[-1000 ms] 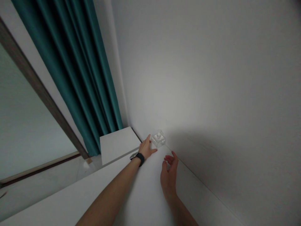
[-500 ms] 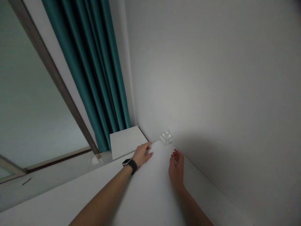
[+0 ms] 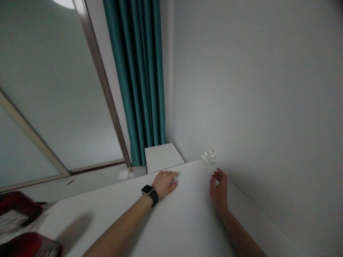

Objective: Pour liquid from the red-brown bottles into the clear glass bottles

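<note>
My left hand (image 3: 164, 183) rests over the white tabletop (image 3: 182, 221) near its far edge, fingers stretched out and holding nothing. A dark smartwatch (image 3: 150, 193) is on that wrist. To the right, my right hand (image 3: 219, 191) has its fingers loosely curved and apart, with nothing visible between them. Just beyond its fingertips, a small clear, glassy object (image 3: 209, 156) sits at the table's far corner against the wall. Neither hand touches it.
Two red items with pale labels, a far one (image 3: 18, 210) and a near one (image 3: 32, 245), lie at the lower left. A white cabinet top (image 3: 164, 157) stands past the far edge. Teal curtain (image 3: 139, 85), frosted sliding door (image 3: 66, 89) and grey wall (image 3: 254, 89) surround the table.
The view has swung left, bringing the red items into sight. My left hand has drawn back a little from the far edge. My right hand stays close to the clear object.
</note>
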The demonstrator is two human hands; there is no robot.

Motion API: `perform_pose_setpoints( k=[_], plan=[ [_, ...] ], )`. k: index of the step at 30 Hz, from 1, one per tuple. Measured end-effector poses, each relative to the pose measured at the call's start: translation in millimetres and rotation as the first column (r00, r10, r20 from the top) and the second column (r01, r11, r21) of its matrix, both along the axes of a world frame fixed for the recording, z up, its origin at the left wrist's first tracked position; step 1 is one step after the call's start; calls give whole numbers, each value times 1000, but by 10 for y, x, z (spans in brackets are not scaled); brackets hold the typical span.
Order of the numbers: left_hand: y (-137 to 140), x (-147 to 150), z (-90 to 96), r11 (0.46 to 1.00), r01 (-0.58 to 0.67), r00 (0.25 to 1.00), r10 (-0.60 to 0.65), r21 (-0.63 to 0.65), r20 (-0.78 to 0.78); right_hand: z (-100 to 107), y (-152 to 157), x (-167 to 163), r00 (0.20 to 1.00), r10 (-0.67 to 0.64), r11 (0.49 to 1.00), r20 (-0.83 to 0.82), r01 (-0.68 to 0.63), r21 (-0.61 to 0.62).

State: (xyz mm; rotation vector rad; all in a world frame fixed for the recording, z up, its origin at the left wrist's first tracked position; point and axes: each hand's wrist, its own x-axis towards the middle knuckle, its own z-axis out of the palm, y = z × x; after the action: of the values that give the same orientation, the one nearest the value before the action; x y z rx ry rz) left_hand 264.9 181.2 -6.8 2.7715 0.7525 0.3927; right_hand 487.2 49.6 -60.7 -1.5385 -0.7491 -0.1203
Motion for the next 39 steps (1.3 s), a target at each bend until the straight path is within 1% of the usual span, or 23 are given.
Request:
perform_pose_setpoints(
  k=[3,6,10,14,17,20,24,27,30,33,36,39],
  plan=[
    [-57,-247,126,999,-43,999,43,25,-9,47,-14,-123,996,48,999,71,-47,-12],
    [-120,-467,258,993,-102,995,102,54,2,77,-8,-333,981,135,991,139,-132,-31],
    [-216,-717,458,984,-148,989,148,102,11,155,49,-736,942,262,965,209,-256,-55],
    [-322,-993,693,973,-171,985,172,155,4,299,161,-1207,908,351,936,228,-348,-57],
    [-418,-1259,872,964,-187,981,192,189,-10,402,242,-1570,878,421,906,228,-421,-53],
    [-534,-1569,1038,958,-197,978,206,209,-22,454,302,-1923,844,496,866,205,-497,-52],
    [-695,-2009,1240,945,-237,970,241,224,11,429,360,-2364,785,600,798,154,-601,-46],
    [-797,-2344,1352,932,-271,963,264,241,61,383,389,-2677,740,660,750,130,-660,-46],
    [-873,-2680,1383,916,-324,944,296,236,147,349,396,-2963,701,703,709,122,-703,-46],
    [-927,-3004,1311,897,-373,909,302,239,285,333,389,-3191,658,743,667,120,-742,-59],
    [-964,-3282,1154,858,-465,811,313,219,493,334,382,-3344,627,770,637,119,-767,-76],
    [-989,-3489,953,818,-558,706,380,139,597,358,379,-3439,590,798,601,122,-792,-107]
  ],
)
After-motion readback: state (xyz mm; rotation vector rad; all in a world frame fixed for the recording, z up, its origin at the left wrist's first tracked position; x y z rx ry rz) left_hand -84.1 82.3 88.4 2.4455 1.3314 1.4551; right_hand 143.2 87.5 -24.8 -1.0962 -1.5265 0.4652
